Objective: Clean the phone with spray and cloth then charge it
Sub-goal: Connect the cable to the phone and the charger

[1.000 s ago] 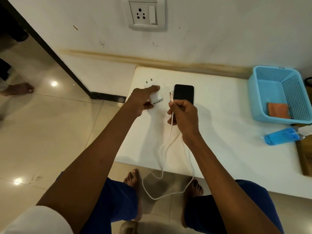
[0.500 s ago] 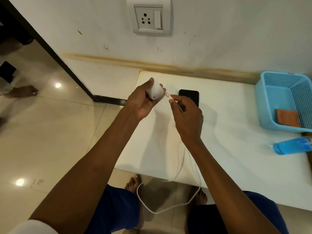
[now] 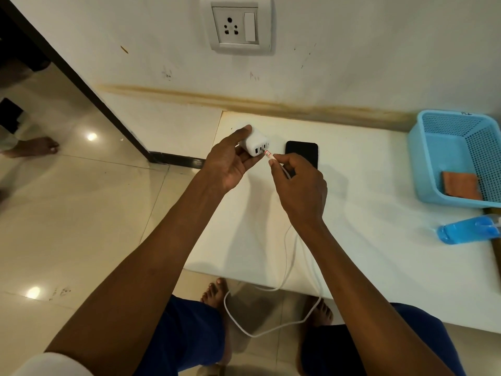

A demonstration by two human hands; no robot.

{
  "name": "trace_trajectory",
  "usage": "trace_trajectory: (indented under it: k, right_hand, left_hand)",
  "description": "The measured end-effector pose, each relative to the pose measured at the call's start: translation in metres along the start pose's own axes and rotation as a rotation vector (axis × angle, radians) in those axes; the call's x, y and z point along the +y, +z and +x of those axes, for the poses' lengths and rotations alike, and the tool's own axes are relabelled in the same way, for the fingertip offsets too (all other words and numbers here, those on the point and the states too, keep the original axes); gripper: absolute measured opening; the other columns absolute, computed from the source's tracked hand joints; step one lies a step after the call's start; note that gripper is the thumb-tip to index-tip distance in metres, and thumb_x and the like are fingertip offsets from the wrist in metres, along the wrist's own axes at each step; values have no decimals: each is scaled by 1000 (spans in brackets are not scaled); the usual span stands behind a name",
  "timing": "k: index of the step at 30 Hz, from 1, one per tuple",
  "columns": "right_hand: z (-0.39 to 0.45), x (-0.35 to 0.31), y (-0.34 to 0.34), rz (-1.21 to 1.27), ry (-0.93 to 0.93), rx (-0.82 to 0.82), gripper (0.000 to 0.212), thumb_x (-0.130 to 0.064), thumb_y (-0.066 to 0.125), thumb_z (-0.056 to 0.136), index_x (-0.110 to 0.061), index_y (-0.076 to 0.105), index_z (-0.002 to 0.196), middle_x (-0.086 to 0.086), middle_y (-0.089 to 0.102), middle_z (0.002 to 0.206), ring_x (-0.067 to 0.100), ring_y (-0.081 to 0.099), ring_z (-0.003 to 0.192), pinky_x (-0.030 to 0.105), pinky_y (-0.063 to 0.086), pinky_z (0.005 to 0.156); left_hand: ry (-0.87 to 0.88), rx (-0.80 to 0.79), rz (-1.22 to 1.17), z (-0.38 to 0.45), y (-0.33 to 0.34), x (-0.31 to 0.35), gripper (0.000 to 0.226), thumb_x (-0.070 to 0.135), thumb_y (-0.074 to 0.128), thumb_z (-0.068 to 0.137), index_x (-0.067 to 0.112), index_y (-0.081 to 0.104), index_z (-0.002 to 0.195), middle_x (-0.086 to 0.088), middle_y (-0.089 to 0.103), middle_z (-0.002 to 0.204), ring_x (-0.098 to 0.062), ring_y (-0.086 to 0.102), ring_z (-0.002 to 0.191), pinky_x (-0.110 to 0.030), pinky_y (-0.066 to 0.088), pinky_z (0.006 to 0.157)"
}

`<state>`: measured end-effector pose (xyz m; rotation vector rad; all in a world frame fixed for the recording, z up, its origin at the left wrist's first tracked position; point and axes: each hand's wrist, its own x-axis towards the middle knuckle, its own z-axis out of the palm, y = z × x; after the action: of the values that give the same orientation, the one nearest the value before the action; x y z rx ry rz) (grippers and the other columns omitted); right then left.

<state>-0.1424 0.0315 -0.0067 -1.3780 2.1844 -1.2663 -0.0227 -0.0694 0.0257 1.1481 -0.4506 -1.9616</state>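
Head view, left hand point(image 3: 227, 164) gripping charger point(image 3: 254, 143), right hand point(image 3: 301, 185) pinching cable point(image 3: 271, 157); cloth point(image 3: 461, 184) in basket point(image 3: 423, 164)

White short sleeve point(image 3: 51, 365), blue trousers point(image 3: 189, 337), bare forearms and feet

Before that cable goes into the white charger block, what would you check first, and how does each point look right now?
1. Left hand grips the charger block with its ports facing the plug: ok.
2. Right hand pinches the cable just behind its plug: ok.
3. Plug tip lined up at a port: ok; already seated: cannot tell.
4. Cable free of knots, loop hanging off the table edge: ok.
5. Phone lying flat within reach: ok.
6. Wall socket free: ok; switch position: cannot tell.
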Motion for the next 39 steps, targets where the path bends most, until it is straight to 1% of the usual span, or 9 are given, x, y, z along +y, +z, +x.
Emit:
trace_trajectory:
  k: [4,8,13,16,19,24,28,33,39]
  right_hand:
    - [1,0,0,-2,-1,2,14,-42,62,93,-33,70,99,-26,59,77,0,57,71,18,40,59]
    - [0,-1,0,7,-6,9,14,-43,62,93,-33,70,98,-26,56,73,1,57,69,20,42,58]
    - [-1,-2,0,-12,-16,2,14,-43,61,93,-33,69,96,-29,52,67,-1,54,63,20,40,56]
    - [-1,-1,0,-30,3,-10,14,-43,61,93,-32,70,96,-23,55,69,3,56,66,23,46,58]
    - [-1,-1,0,-28,24,-14,14,-44,61,92,-33,70,95,-24,53,63,1,54,60,21,40,56]
    - [-3,-3,1,-10,36,-12,14,-45,61,91,-33,67,88,-21,53,60,3,55,58,20,37,53]
    - [-3,-2,1,-8,38,-17,15,-46,60,91,-34,63,85,-23,52,61,2,55,58,21,39,52]
    - [-5,-1,0,-64,1,-33,16,-44,58,94,-31,63,88,-19,49,59,7,53,57,22,40,53]
    - [-4,-4,-2,-97,2,-37,17,-41,60,94,-27,62,84,-15,50,61,12,53,58,24,40,54]
  left_hand:
    - [11,-1,11,1,1,-2,41,11,67,92,-1,54,129,-22,65,114,-37,68,103,-44,59,87]
    - [19,-2,9,0,1,-3,31,10,67,92,0,57,119,-22,66,110,-36,69,98,-42,60,84]
    - [25,-17,16,-1,2,-4,29,11,66,93,0,57,119,-20,67,103,-32,71,89,-40,61,80]
    - [49,-22,58,-3,4,-5,27,10,65,93,1,57,117,-20,66,108,-33,69,93,-42,60,85]
    - [78,-22,114,-4,6,-7,26,10,63,95,1,56,118,-21,62,115,-34,67,97,-43,57,90]
    - [114,-3,215,-8,9,-9,34,11,61,96,-2,52,126,-21,60,121,-34,67,100,-40,58,87]
    - [148,37,292,-9,13,-9,49,13,66,94,-5,46,135,-23,61,128,-37,68,106,-42,58,88]
    - [209,93,381,-10,16,-13,51,16,72,89,2,45,130,-19,62,124,-34,70,103,-41,61,79]
    - [206,95,418,-10,16,-16,51,18,73,89,4,46,130,-17,62,125,-32,70,104,-42,61,81]
